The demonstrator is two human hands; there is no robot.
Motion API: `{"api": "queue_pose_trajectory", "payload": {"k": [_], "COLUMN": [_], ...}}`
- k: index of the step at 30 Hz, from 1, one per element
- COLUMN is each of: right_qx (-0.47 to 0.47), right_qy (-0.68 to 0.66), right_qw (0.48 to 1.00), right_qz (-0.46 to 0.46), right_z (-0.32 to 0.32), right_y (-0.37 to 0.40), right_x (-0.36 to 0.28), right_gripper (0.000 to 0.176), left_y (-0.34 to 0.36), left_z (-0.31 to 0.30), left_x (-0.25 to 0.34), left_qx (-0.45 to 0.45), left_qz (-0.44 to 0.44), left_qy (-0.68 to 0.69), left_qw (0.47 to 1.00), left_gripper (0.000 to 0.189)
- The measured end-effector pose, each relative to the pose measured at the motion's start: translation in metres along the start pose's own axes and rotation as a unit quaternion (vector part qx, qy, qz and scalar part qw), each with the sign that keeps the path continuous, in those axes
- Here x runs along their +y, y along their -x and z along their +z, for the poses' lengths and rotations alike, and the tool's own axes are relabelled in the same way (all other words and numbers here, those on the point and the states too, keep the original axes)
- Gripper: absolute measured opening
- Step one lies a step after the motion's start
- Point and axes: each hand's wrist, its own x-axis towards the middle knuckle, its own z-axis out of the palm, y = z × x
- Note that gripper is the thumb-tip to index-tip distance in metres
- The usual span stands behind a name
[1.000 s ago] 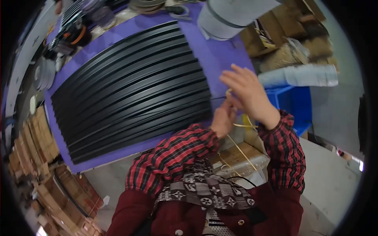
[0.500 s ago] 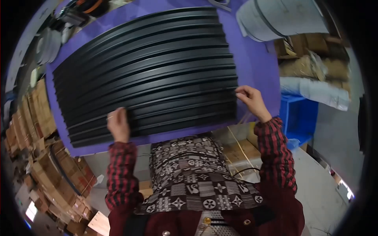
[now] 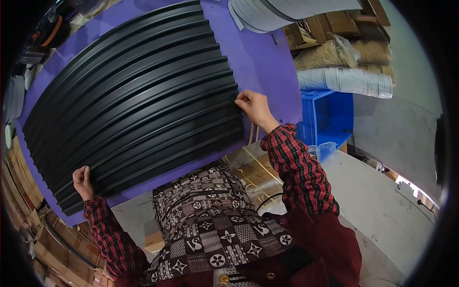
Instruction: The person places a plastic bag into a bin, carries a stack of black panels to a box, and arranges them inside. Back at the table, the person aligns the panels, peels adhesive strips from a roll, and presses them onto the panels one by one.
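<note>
Long black ridged strips (image 3: 138, 98) lie side by side across the purple tabletop, forming a broad ribbed sheet with stepped ends at the right. My right hand (image 3: 256, 107) is closed in a pinch at the right end of one strip. Toward the lower left, my left hand (image 3: 83, 182) has thumb and fingers pressed together on a ridge near the front of the sheet. A ring shows on that hand. How firmly either hand grips its strip is hard to make out.
The purple tabletop (image 3: 267, 67) borders the strips. A grey-white roll (image 3: 270, 14) stands at its far right. Beyond the right edge are a blue crate (image 3: 332, 119), a plastic-wrapped white bundle (image 3: 346, 82) and brown cartons. Cardboard (image 3: 62, 248) is stacked at lower left.
My left hand has moved left along the strips, away from my right hand. My right hand stays at the strips' right end. The view has shifted right and tilted.
</note>
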Motion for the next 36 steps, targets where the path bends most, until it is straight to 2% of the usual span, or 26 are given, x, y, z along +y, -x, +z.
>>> {"api": "queue_pose_trajectory", "payload": {"k": [5, 9, 11, 15, 16, 17, 18, 20, 22, 24, 26, 27, 29, 36], "right_qx": [-0.002, -0.001, -0.026, 0.009, -0.008, -0.026, -0.022, -0.041, -0.035, -0.026, 0.007, 0.008, 0.110, 0.141], "right_qy": [0.004, 0.003, 0.039, 0.107, 0.116, 0.124, 0.122, -0.010, -0.019, -0.030, 0.023, 0.021, 0.074, 0.150], "right_qw": [1.000, 1.000, 0.999, 0.994, 0.993, 0.992, 0.992, 0.998, 0.998, 0.997, 0.997, 0.997, 0.983, 0.968], "right_qz": [0.008, 0.018, 0.018, 0.014, 0.006, 0.001, 0.004, -0.043, -0.055, -0.067, -0.073, -0.074, -0.129, -0.143], "right_z": [0.002, 0.002, -0.002, -0.005, -0.007, -0.008, -0.008, -0.006, -0.007, -0.006, -0.003, 0.000, 0.008, 0.016], "right_y": [-0.003, -0.005, -0.006, -0.004, -0.005, -0.006, -0.007, -0.009, -0.008, -0.006, -0.001, 0.001, 0.005, 0.011], "right_x": [0.002, 0.001, -0.004, -0.008, -0.004, 0.000, 0.006, 0.020, 0.025, 0.026, 0.024, 0.024, 0.026, 0.024], "right_gripper": [0.011, 0.011, 0.013, 0.016, 0.017, 0.018, 0.018, 0.017, 0.018, 0.018, 0.016, 0.016, 0.012, 0.006], "left_y": [-0.001, -0.003, -0.005, -0.014, -0.016, -0.017, -0.019, -0.009, 0.007, 0.024, 0.036, 0.040, 0.046, 0.047], "left_z": [0.000, -0.006, -0.008, -0.009, -0.001, 0.012, 0.039, 0.113, 0.188, 0.259, 0.311, 0.324, 0.340, 0.348], "left_x": [0.002, -0.019, -0.019, -0.001, 0.016, 0.035, 0.059, 0.162, 0.235, 0.269, 0.286, 0.297, 0.302, 0.305], "left_qx": [0.010, 0.000, -0.011, -0.033, -0.014, 0.005, 0.021, -0.044, -0.141, -0.153, -0.147, -0.144, -0.146, -0.157], "left_qz": [-0.025, -0.044, -0.051, -0.056, -0.052, -0.049, -0.044, 0.101, 0.180, 0.265, 0.317, 0.312, 0.298, 0.218], "left_qy": [0.019, 0.030, 0.003, -0.079, -0.113, -0.146, -0.085, -0.042, 0.002, 0.032, 0.016, 0.003, -0.009, -0.046], "left_qw": [0.999, 0.999, 0.999, 0.995, 0.992, 0.988, 0.995, 0.993, 0.973, 0.951, 0.937, 0.939, 0.943, 0.962], "left_gripper": [0.010, 0.010, 0.012, 0.011, 0.011, 0.011, 0.010, 0.008, 0.008, 0.008, 0.012, 0.013, 0.013, 0.009]}}
